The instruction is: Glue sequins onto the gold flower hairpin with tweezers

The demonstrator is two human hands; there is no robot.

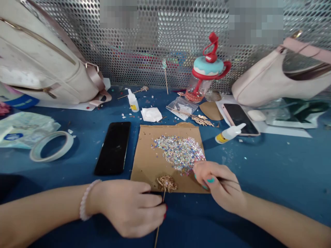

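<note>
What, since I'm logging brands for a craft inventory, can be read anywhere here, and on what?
Nothing is legible.
Yellow label on the upright small white plastic glue bottle: blurred.
Yellow label on the lying white plastic glue bottle: blurred.
Blue mark on the white plastic pack: blurred.
Gold filigree ornament on a stick, in the left hand; thin dark tool, in the right hand: no writing.

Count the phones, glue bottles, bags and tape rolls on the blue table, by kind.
Phones: 2
Glue bottles: 2
Bags: 2
Tape rolls: 1
Total: 7
</note>
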